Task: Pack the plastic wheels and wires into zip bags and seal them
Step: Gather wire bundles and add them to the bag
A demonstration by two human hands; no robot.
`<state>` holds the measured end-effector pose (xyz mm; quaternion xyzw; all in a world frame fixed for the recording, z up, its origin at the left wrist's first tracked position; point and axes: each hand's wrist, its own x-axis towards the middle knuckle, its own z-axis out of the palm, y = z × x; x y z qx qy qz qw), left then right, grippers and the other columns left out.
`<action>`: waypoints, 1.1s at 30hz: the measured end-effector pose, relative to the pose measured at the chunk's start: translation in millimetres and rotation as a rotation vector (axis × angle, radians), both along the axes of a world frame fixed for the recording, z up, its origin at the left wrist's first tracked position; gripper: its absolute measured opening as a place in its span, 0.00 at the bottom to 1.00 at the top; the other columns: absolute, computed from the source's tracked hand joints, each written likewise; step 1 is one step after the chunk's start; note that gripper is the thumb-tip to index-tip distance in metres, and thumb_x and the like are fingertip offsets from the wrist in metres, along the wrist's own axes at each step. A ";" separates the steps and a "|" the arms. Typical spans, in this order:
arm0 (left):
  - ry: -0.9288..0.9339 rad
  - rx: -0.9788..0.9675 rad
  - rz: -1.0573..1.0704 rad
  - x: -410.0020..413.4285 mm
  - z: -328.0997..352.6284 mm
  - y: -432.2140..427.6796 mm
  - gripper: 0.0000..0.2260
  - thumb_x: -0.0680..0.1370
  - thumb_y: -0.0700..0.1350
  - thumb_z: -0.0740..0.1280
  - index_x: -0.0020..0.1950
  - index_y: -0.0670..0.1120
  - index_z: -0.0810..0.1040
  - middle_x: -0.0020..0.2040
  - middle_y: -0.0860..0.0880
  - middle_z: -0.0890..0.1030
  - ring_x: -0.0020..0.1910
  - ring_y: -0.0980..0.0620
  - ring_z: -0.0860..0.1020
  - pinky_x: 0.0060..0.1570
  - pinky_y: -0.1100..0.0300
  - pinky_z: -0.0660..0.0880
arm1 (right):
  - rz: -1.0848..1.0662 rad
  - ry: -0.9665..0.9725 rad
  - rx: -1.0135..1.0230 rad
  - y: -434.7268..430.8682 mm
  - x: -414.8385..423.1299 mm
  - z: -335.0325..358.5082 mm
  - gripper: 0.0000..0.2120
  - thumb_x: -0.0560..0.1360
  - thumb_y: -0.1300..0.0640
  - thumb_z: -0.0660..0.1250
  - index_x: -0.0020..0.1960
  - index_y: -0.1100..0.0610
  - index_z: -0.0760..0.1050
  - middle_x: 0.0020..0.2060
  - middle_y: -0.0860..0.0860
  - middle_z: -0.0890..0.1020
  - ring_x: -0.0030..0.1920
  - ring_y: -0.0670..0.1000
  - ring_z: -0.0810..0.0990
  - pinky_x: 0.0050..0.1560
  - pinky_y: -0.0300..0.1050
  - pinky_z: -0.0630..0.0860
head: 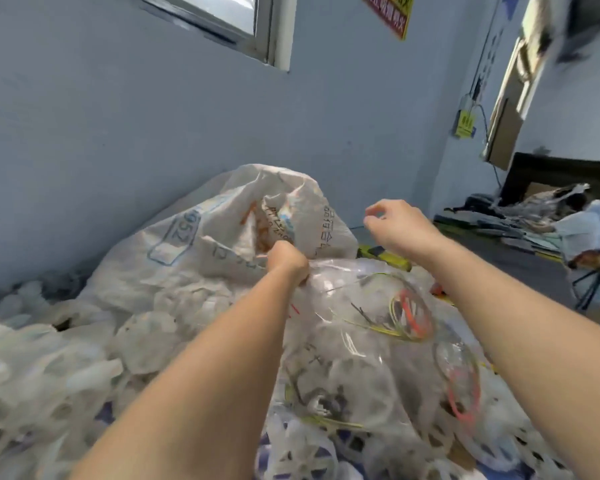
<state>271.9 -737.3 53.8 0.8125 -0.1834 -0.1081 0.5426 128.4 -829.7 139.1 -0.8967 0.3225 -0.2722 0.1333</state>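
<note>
A clear zip bag (357, 317) lies between my arms, stuffed with white plastic wheels and coiled wires (411, 315) in orange, yellow and green. My left hand (286, 259) grips the bag's upper edge in a fist, right against a big white woven sack (229, 233). My right hand (397, 221) hovers above and to the right of the bag with fingers loosely curled, holding nothing. Several loose white plastic wheels (49, 362) are heaped at the left and along the bottom. The picture is motion-blurred.
A pale blue wall with a window (222, 19) stands behind the sack. At the far right a person in a light top (586, 226) sits near a folding stool, with clutter and cardboard (503, 133) against the wall. Grey floor lies between us.
</note>
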 end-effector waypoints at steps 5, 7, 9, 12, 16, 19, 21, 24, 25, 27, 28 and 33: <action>0.308 -0.292 -0.095 1.4 -21.0 30.9 0.07 0.79 0.33 0.62 0.55 0.34 0.78 0.39 0.38 0.77 0.29 0.45 0.75 0.30 0.56 0.79 | 0.107 0.439 -0.127 70.0 46.6 -47.1 0.11 0.77 0.54 0.61 0.53 0.56 0.78 0.56 0.60 0.80 0.56 0.62 0.77 0.55 0.52 0.74; 0.260 -0.296 -0.156 -8.2 -9.9 66.5 0.04 0.78 0.36 0.65 0.46 0.37 0.79 0.41 0.39 0.77 0.32 0.47 0.75 0.34 0.57 0.78 | 0.094 0.378 -0.249 99.0 53.4 -46.6 0.13 0.78 0.54 0.60 0.58 0.56 0.78 0.59 0.59 0.79 0.62 0.62 0.74 0.60 0.54 0.69; 0.173 -0.284 -0.198 -17.0 4.6 113.7 0.08 0.79 0.37 0.63 0.40 0.42 0.74 0.37 0.43 0.76 0.32 0.49 0.74 0.30 0.61 0.76 | 0.134 0.233 -0.332 138.2 57.8 -38.6 0.14 0.80 0.54 0.58 0.61 0.55 0.77 0.61 0.58 0.78 0.64 0.61 0.73 0.62 0.55 0.67; 0.092 -0.246 -0.172 -37.8 27.5 202.9 0.06 0.80 0.38 0.60 0.46 0.42 0.75 0.34 0.48 0.78 0.31 0.52 0.75 0.29 0.63 0.76 | 0.298 0.067 -0.285 211.9 59.4 -27.9 0.14 0.81 0.53 0.57 0.62 0.53 0.77 0.60 0.57 0.79 0.63 0.60 0.75 0.62 0.56 0.68; 0.021 -0.148 -0.013 -71.8 47.9 350.0 0.09 0.80 0.39 0.58 0.49 0.43 0.78 0.38 0.47 0.80 0.33 0.52 0.79 0.30 0.63 0.77 | 0.593 -0.096 -0.144 339.6 46.0 -23.7 0.15 0.81 0.53 0.56 0.62 0.50 0.78 0.59 0.54 0.80 0.62 0.58 0.77 0.60 0.54 0.70; -0.024 -0.049 0.128 -111.0 52.8 466.7 0.11 0.79 0.37 0.56 0.48 0.43 0.78 0.38 0.47 0.81 0.33 0.53 0.80 0.30 0.63 0.77 | 0.799 -0.160 -0.080 448.4 20.3 -30.7 0.14 0.81 0.52 0.56 0.61 0.50 0.78 0.58 0.52 0.81 0.59 0.57 0.78 0.57 0.53 0.71; -0.076 0.069 0.219 -139.3 51.1 539.4 0.12 0.79 0.35 0.55 0.47 0.44 0.77 0.37 0.46 0.80 0.30 0.55 0.79 0.29 0.64 0.77 | 0.911 -0.166 -0.051 516.5 0.2 -37.7 0.14 0.81 0.51 0.57 0.61 0.49 0.78 0.57 0.52 0.81 0.57 0.57 0.79 0.55 0.52 0.71; -0.182 0.421 0.300 -179.4 43.7 637.6 0.10 0.80 0.40 0.56 0.50 0.45 0.77 0.42 0.47 0.82 0.34 0.54 0.81 0.35 0.59 0.80 | 1.061 -0.121 -0.018 601.3 -28.1 -54.2 0.13 0.81 0.50 0.57 0.60 0.50 0.77 0.56 0.53 0.81 0.57 0.58 0.79 0.54 0.52 0.72; -0.213 0.548 0.318 -190.9 41.1 669.0 0.10 0.80 0.43 0.57 0.51 0.47 0.77 0.44 0.49 0.83 0.38 0.53 0.82 0.40 0.55 0.82 | 1.103 -0.092 -0.012 625.7 -36.3 -61.3 0.13 0.81 0.50 0.57 0.61 0.51 0.76 0.57 0.53 0.81 0.57 0.58 0.78 0.55 0.52 0.73; -0.219 0.710 0.369 -209.3 36.0 725.9 0.10 0.81 0.48 0.58 0.54 0.49 0.77 0.47 0.51 0.83 0.45 0.51 0.82 0.47 0.50 0.81 | 1.162 -0.026 -0.019 666.0 -48.4 -75.5 0.14 0.82 0.50 0.57 0.62 0.52 0.76 0.58 0.53 0.81 0.58 0.58 0.78 0.57 0.53 0.75; -0.195 0.753 0.396 -217.6 33.0 750.5 0.10 0.81 0.49 0.58 0.56 0.50 0.77 0.48 0.51 0.82 0.46 0.50 0.82 0.47 0.50 0.80 | 1.180 0.017 -0.025 682.2 -52.8 -83.3 0.14 0.82 0.50 0.57 0.62 0.53 0.75 0.58 0.53 0.81 0.58 0.58 0.79 0.57 0.54 0.75; -0.149 0.982 0.476 -248.2 12.9 835.9 0.12 0.82 0.48 0.57 0.60 0.48 0.76 0.55 0.49 0.81 0.51 0.47 0.79 0.51 0.51 0.76 | 1.233 0.214 -0.080 724.5 -68.1 -120.3 0.16 0.82 0.52 0.56 0.66 0.54 0.73 0.60 0.55 0.79 0.58 0.59 0.78 0.59 0.55 0.75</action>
